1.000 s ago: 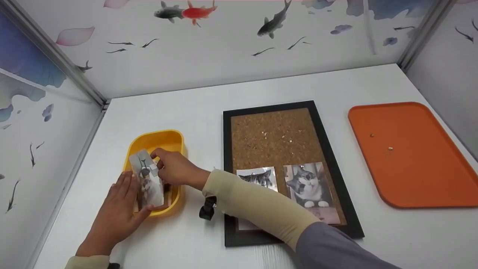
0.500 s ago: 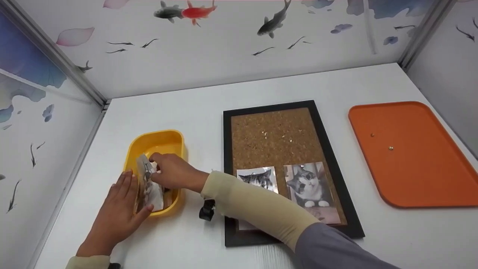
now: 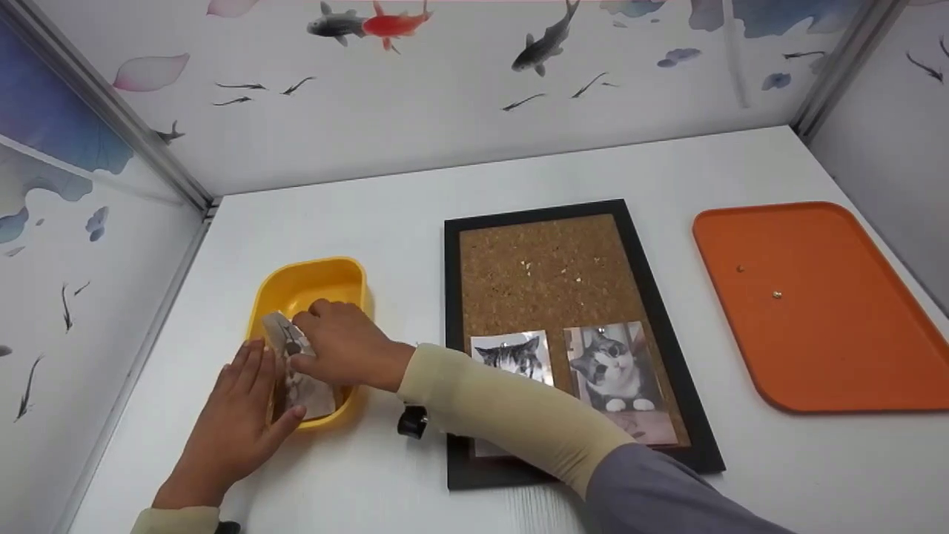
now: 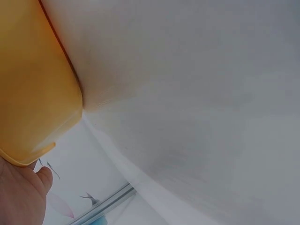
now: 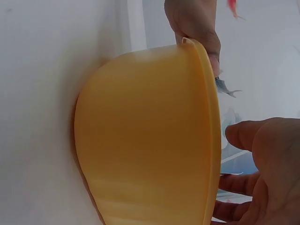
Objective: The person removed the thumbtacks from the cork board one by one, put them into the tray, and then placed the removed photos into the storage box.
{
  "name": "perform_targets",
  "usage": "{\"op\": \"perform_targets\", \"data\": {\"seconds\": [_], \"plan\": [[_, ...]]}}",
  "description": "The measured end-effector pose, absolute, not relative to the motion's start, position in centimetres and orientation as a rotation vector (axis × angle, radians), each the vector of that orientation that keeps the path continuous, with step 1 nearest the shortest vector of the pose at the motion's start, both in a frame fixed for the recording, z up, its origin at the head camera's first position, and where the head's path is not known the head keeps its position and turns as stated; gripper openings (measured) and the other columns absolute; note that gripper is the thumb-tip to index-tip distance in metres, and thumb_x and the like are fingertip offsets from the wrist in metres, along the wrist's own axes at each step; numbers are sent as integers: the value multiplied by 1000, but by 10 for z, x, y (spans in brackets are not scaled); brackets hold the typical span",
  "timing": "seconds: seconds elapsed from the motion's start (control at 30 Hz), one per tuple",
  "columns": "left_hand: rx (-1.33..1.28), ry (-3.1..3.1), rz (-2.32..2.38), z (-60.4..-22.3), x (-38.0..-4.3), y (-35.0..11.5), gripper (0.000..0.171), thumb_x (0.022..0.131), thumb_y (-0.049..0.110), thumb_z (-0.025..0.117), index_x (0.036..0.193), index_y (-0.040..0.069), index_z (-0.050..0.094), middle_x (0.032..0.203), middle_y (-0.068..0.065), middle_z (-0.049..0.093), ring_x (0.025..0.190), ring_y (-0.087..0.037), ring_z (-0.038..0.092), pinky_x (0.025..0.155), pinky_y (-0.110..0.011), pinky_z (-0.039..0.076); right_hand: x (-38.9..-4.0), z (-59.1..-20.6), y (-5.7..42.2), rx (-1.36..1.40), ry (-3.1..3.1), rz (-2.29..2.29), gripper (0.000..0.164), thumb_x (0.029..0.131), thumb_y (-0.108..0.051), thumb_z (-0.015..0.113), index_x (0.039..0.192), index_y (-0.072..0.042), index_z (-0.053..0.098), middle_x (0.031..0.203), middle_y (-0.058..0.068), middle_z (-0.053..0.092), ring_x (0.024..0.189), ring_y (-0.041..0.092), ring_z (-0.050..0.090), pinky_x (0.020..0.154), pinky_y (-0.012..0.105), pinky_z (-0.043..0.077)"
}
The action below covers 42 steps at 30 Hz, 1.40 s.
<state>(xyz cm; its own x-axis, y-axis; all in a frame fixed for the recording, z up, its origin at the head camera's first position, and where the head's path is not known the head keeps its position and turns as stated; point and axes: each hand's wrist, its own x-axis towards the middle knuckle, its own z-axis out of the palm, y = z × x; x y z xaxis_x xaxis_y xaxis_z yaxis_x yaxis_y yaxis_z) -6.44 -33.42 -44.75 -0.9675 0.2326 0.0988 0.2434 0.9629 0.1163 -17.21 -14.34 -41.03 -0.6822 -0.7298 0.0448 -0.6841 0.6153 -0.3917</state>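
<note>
A yellow plastic tub [image 3: 315, 271] stands at the table's left and holds several photo prints. My left hand [image 3: 230, 423] rests along its left rim, fingers straight, thumb near the front corner. In the left wrist view that hand [image 4: 23, 194] is partly cut off below the tub wall [image 4: 37, 79]. Reaching over the right side, my right hand [image 3: 345, 345] touches a grey-toned photo print [image 3: 315, 397] whose far end tilts up. The right wrist view shows a gap between the right hand's thumb and fingers [image 5: 241, 183]; their tips are partly hidden by the rim.
A black-framed cork board [image 3: 549, 274] lies to the right, partly under my right arm, with cat photos [image 3: 612, 371] on its lower half and small pins [image 3: 526, 267] above. An orange tray [image 3: 838, 319] with two small pins lies further right. Patterned walls enclose the table.
The raised grey photo print has dropped lower in the tub, and my right hand has moved slightly down over it. My left hand has stayed on the rim.
</note>
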Motion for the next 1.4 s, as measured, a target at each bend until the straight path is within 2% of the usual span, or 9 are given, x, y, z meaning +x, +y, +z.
{"op": "perform_targets", "data": {"seconds": [0.1,0.2,0.43,0.63,0.9,1.17,1.4], "plan": [[-370,-3028,-196,-448,-64,-334,90,96,52,56,154,-6,21,162,-24,15,150,-38,9,119,-53,7,-173,-412,-141,-1222,2762,-486,57,97,-54,54,143,-20,52,140,1,51,129,17,45,114,42,29],[-366,-3032,-207,-448,-63,-334,90,96,51,56,154,-7,20,162,-24,14,150,-37,7,119,-50,4,-174,-414,-139,-1222,2784,-405,61,96,-59,53,144,-22,50,147,2,46,139,22,36,117,50,20],[-354,-3045,-193,-447,-64,-333,90,96,52,54,154,-8,19,163,-23,13,150,-36,7,119,-46,-1,-180,-420,-136,-1238,2811,-221,69,94,-69,45,149,-26,44,158,5,31,149,30,18,118,55,11],[-357,-3035,-186,-448,-64,-334,90,96,52,55,153,-9,21,162,-23,14,150,-37,8,120,-47,1,-185,-422,-133,-1243,2824,-77,76,92,-75,37,152,-27,41,163,7,21,151,31,8,118,56,6],[-382,-3006,-182,-450,-64,-335,89,96,52,55,153,-9,23,161,-25,17,150,-36,9,120,-45,0,-189,-422,-130,-1235,2843,1,79,93,-77,29,152,-26,41,165,8,17,152,32,3,118,56,3],[-395,-2999,-183,-450,-66,-336,90,96,52,56,152,-10,23,161,-26,17,150,-37,9,120,-50,5,-193,-422,-124,-1232,2881,-15,77,94,-75,29,147,-23,48,164,10,19,151,33,3,118,56,7],[-382,-3010,-182,-450,-63,-336,90,96,52,55,153,-9,22,162,-24,16,150,-35,8,120,-44,-1,-195,-422,-118,-1233,2892,-24,77,93,-76,30,145,-22,49,164,10,20,151,34,4,118,56,7]]}}
